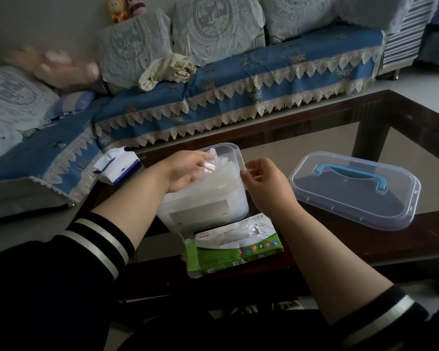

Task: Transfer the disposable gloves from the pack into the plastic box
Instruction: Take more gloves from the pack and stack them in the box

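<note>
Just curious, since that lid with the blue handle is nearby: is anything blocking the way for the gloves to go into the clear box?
Nothing visible does. The lid lies off to the right on the table, so the plastic box is open on top. The left hand already holds gloves in the opening, and the right hand pinches the rim.

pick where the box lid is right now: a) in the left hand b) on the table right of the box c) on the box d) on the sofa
b: the lid, with its blue handle up, lies flat on the table to the right of the open box, apart from both hands.
</note>
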A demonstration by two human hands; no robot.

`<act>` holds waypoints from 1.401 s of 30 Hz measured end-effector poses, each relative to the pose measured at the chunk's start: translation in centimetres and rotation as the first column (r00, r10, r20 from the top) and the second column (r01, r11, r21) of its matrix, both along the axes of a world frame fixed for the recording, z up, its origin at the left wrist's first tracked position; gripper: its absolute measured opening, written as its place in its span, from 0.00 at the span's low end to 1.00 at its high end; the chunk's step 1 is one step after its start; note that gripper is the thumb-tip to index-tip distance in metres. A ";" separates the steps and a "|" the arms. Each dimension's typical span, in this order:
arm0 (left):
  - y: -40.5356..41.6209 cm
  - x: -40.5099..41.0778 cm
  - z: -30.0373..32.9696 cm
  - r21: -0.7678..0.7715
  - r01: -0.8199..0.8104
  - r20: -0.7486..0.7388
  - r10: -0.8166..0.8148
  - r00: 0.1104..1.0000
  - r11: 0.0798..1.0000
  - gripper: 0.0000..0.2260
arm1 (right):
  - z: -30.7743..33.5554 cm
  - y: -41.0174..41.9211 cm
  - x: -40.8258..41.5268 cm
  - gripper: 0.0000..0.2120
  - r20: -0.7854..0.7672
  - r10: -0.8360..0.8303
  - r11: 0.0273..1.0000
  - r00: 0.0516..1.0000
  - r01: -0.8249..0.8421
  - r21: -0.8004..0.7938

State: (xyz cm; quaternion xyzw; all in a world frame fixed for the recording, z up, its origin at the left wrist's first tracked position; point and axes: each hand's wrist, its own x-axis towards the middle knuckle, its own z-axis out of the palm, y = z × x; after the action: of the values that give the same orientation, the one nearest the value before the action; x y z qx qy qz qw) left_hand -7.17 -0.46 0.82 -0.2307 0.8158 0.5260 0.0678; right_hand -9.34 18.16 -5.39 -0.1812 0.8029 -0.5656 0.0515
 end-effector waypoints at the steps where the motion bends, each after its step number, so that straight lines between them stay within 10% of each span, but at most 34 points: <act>1: 0.4 0.3 -0.1 0.087 0.034 0.020 -0.036 0.999 0.996 0.18 | 0.0 0.0 0.0 0.14 0.006 0.007 1.000 1.000 -0.007 0.000; 13: -1.3 -0.5 -1.3 0.253 -0.012 0.046 0.000 0.999 0.967 0.40 | 2.9 -1.6 1.1 0.12 -0.458 0.147 0.989 0.877 -0.132 0.065; 19: -0.1 -0.1 -0.7 0.473 -0.196 -0.090 0.269 0.959 0.859 0.41 | 5.9 -7.3 -1.4 0.08 -0.189 0.397 0.900 0.898 -0.339 0.275; 23: -2.1 -0.4 -1.4 0.531 -0.101 -0.012 0.127 0.992 0.841 0.46 | 4.7 -9.4 -2.6 0.07 -0.108 0.476 0.832 0.873 -0.408 0.376; 28: -2.7 -0.2 -1.4 0.527 -0.153 -0.034 0.200 0.979 0.836 0.43 | 4.0 -10.7 -2.9 0.15 -0.003 0.602 0.568 0.799 -0.425 0.705; 34: -5.0 1.4 -0.4 -0.123 -0.210 -0.123 0.196 0.973 0.970 0.11 | 3.7 -11.1 -3.9 0.23 0.120 0.628 0.274 0.769 -0.363 0.891; 42: -5.9 2.4 -2.1 -0.548 0.283 0.301 -0.130 0.945 0.787 0.15 | 1.7 -12.0 -4.4 0.17 0.098 0.569 0.355 0.816 -0.352 0.866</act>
State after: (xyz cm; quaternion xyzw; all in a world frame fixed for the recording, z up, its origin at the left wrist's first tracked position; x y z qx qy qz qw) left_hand -4.73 -6.37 -1.33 -0.2129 0.9429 0.2061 0.1524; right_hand -13.72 6.15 -3.66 -0.4115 0.8881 -0.0314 0.2022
